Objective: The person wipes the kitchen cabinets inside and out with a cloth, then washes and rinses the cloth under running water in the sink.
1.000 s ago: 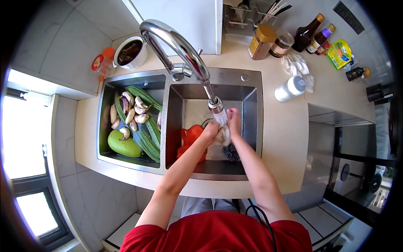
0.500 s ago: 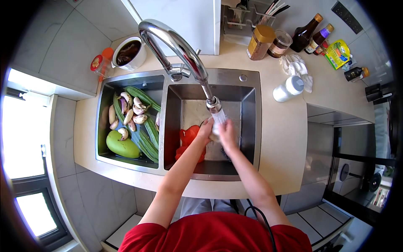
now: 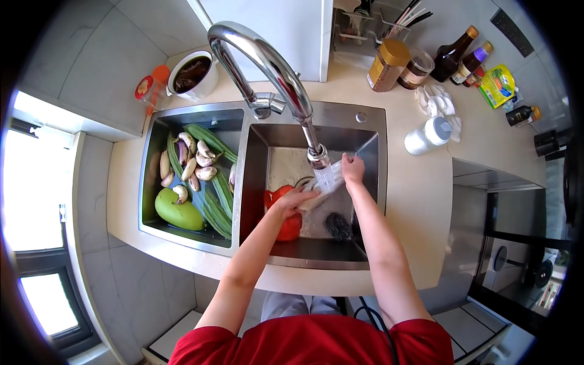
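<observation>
In the right basin [image 3: 274,135], a pale, limp cloth [image 3: 328,190] is stretched between my hands under water running from the faucet [image 3: 317,157]. My right hand [image 3: 353,168] is closed around its upper right end. At the lower left end, my left hand [image 3: 296,199] grips it with the fingers partly hidden by the cloth. A crumpled red plastic bag [image 3: 291,229] lies below my left hand. The dark wire scrubber [image 3: 337,227] rests on the basin floor below the cloth.
Several long ridged gourds [image 3: 212,140], small purple-white eggplants [image 3: 205,174] and a large green fruit [image 3: 178,210] fill the left basin. Behind it stands a white pot [image 3: 193,76] of dark liquid. A white bottle [image 3: 427,135], jars [image 3: 389,66] and sauce bottles [image 3: 453,56] stand to the right.
My hands have moved apart, the right one up and rightward, the left slightly down, spreading the cloth that was bunched between them. The wire scrubber now shows fully.
</observation>
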`<control>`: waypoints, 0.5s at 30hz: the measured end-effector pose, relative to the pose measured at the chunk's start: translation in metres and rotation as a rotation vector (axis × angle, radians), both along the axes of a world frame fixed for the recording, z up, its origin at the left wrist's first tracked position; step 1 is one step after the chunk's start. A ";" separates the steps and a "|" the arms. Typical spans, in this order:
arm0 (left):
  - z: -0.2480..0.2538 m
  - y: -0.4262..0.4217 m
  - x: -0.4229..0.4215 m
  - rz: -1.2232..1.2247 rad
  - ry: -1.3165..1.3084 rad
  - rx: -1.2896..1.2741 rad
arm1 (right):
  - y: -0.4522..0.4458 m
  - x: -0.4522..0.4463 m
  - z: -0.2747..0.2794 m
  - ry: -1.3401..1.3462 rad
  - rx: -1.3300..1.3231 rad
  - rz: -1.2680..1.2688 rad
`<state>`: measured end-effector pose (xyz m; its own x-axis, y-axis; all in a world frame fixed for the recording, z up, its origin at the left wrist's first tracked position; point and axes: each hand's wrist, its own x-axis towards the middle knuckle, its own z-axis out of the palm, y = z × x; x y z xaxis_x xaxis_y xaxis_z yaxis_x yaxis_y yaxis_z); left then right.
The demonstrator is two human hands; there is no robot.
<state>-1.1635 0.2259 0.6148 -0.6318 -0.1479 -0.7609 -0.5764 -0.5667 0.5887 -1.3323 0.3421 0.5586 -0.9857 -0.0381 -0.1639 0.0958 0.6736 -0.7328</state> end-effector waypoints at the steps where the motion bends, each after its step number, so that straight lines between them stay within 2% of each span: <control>1: -0.002 -0.005 -0.004 -0.100 0.021 -0.053 | -0.004 -0.003 -0.003 0.021 -0.034 -0.035; 2: -0.004 -0.009 -0.007 -0.201 0.040 -0.103 | -0.005 -0.005 -0.006 0.023 -0.036 -0.038; 3: -0.012 -0.007 -0.012 -0.167 0.004 -0.216 | -0.003 -0.007 -0.015 0.126 0.034 0.060; 4: -0.030 -0.008 -0.013 -0.172 0.005 -0.215 | -0.001 -0.006 -0.023 0.230 0.105 0.157; 6: -0.061 -0.009 -0.019 0.001 0.187 0.136 | 0.000 0.013 -0.040 -0.275 -0.278 0.063; 7: -0.068 -0.004 -0.024 0.133 0.219 0.252 | -0.001 0.030 -0.029 -0.326 -0.279 0.119; 8: -0.063 -0.003 -0.025 0.130 0.217 0.255 | -0.005 0.049 -0.037 -0.322 -0.356 0.031; 9: -0.053 -0.001 -0.025 0.210 0.108 0.219 | -0.009 0.070 -0.008 -0.317 -0.446 0.032; 10: -0.047 0.000 -0.026 0.289 0.000 0.181 | -0.011 0.085 0.030 -0.127 -0.329 0.153; 11: -0.049 0.004 -0.027 0.303 0.087 0.178 | -0.020 0.104 0.024 0.208 -0.299 0.112; 12: -0.053 0.010 -0.022 0.316 0.169 0.175 | -0.025 0.113 0.042 0.159 -0.401 0.254; 14: -0.096 0.021 -0.008 0.073 0.451 -0.002 | -0.033 0.121 0.066 0.379 -0.032 0.402; 15: -0.117 0.027 -0.001 -0.015 0.595 -0.091 | -0.033 0.110 0.054 0.474 0.126 0.415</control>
<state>-1.1647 0.2526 0.4976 -0.9476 -0.1843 -0.2610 -0.1405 -0.4931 0.8585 -1.2227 0.3089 0.6124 -0.8596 -0.4410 0.2579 -0.5064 0.6685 -0.5448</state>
